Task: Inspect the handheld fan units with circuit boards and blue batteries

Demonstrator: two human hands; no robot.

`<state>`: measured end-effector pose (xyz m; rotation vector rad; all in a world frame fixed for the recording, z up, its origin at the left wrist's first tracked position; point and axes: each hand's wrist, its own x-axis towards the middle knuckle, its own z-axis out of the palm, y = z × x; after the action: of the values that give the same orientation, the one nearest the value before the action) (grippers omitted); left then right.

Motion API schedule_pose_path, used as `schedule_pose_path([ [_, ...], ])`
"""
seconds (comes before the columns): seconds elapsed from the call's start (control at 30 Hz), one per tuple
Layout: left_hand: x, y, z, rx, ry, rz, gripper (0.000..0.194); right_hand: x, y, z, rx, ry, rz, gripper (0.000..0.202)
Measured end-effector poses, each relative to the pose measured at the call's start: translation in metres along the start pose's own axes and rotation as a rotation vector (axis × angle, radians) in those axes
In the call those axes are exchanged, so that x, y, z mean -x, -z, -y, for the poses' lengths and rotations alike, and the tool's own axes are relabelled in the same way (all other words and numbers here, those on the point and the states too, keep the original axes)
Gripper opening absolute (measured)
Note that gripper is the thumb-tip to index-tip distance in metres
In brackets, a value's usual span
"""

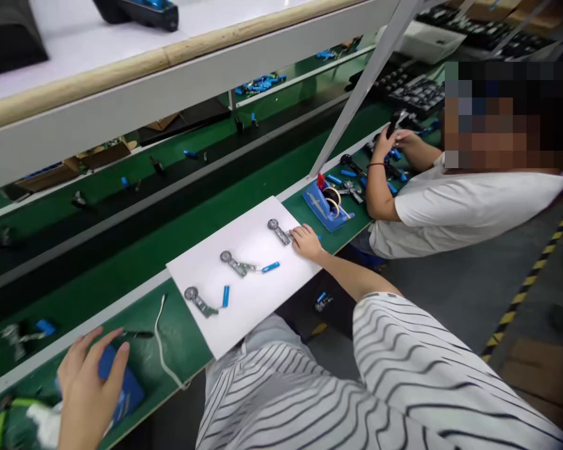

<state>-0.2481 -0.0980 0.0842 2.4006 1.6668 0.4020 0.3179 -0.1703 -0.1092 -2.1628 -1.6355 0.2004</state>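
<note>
My left hand [91, 381] is over the left end of the bench, fingers spread and empty, above a blue holder-like object [129, 387]. A thin dark tool [138, 334] lies beyond its fingertips. At the right edge of the white board [258, 300], my right hand [308, 242] has its fingers bent down over a blue battery [319, 237], mostly hidden. Beside those fingertips is a grey handle-shaped part with a round head [278, 231]. Two similar parts [233, 263] [201, 302] lie on the board, each wired to a blue battery [271, 267] [226, 296].
A white cable [160, 344] lies left of the board. To the right stands a blue tape dispenser [326, 203]. A co-worker [450, 212] handles a dark part there. Behind runs a conveyor belt [169, 187] carrying scattered parts, under a shelf [192, 75] with a slanted post [356, 94].
</note>
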Motion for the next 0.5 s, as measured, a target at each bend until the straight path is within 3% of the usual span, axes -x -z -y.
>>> schedule_pose_path([
  [0.07, 0.024, 0.028, -0.006, 0.019, 0.003, 0.034, 0.040, 0.007, 0.013, 0.018, -0.003, -0.071, -0.021, 0.042],
  [0.13, 0.059, 0.049, -0.007, 0.061, 0.023, 0.027, 0.037, 0.032, 0.022, 0.041, -0.003, -0.185, -0.093, 0.050],
  [0.23, 0.116, 0.060, 0.002, 0.152, 0.074, -0.022, 0.034, 0.112, 0.020, 0.091, -0.024, -0.374, -0.194, 0.055],
  [0.37, 0.177, 0.045, 0.024, 0.415, 0.420, 0.176, 0.039, 0.260, 0.002, 0.170, -0.098, -0.581, -0.100, 0.044],
  [0.43, 0.198, 0.029, 0.034, 0.473, 0.471, 0.296, 0.038, 0.324, -0.006, 0.201, -0.138, -0.680, 0.036, 0.033],
  [0.5, 0.215, 0.012, 0.040, 0.507, 0.482, 0.409, 0.033, 0.367, -0.013, 0.223, -0.190, -0.753, 0.198, 0.023],
])
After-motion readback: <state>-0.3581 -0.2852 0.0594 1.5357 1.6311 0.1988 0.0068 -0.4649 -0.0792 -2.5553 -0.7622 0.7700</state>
